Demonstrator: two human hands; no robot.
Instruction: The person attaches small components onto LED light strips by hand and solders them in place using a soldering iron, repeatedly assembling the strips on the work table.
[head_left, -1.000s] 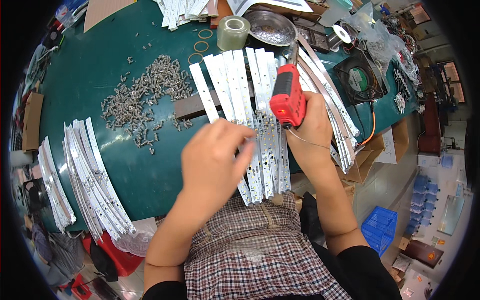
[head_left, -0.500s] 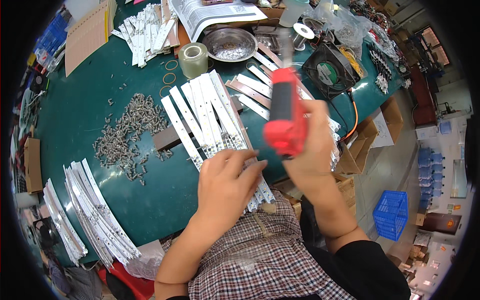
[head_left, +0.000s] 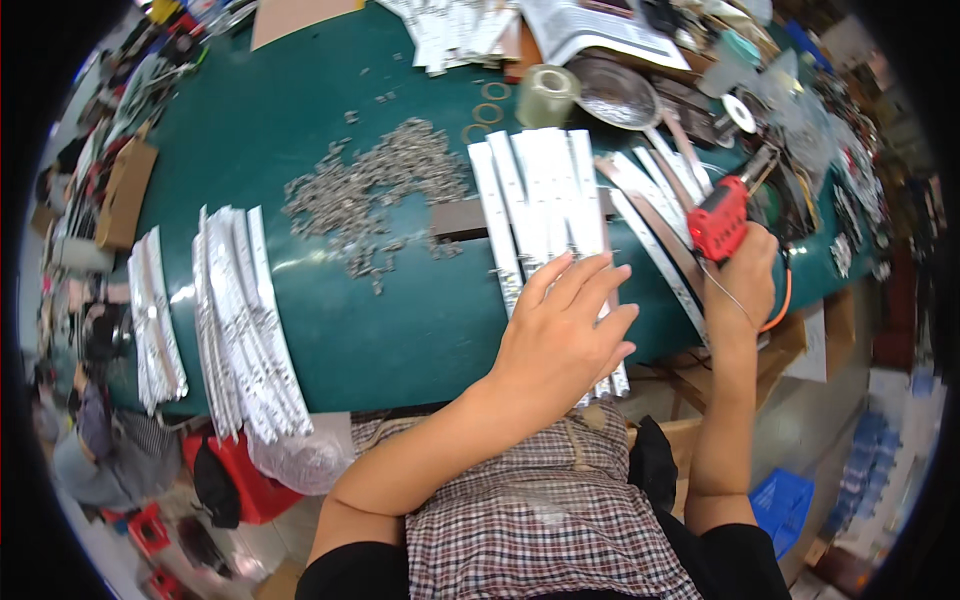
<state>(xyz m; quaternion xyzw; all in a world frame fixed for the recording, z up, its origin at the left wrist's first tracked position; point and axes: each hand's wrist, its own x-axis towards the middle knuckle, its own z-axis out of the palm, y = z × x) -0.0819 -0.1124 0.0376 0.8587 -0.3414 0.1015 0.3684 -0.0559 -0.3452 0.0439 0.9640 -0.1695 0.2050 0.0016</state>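
Note:
My right hand (head_left: 745, 275) is wrapped round a red heat gun (head_left: 720, 222) at the right of the table. Its metal nozzle points away, toward the fan. My left hand (head_left: 565, 325) lies palm down with fingers spread over the near part of a fanned row of white LED strips (head_left: 545, 190). That hand hides part of the strips. Under their far part runs a dark bar (head_left: 458, 220). More white and pinkish strips (head_left: 655, 240) lie between this row and the heat gun.
Left of the bar spreads a pile of small metal parts (head_left: 390, 180). Two bundles of strips (head_left: 245, 320) lie near the table's front left. At the back stand a tape roll (head_left: 547, 95), a metal bowl (head_left: 615, 92) and a solder spool (head_left: 738, 113). An orange cord (head_left: 786, 295) hangs at right.
The heat gun has moved right, away from the LED strips, and its nozzle now tips to the right. My left hand's fingers have spread out over the strips. The whole view has shifted.

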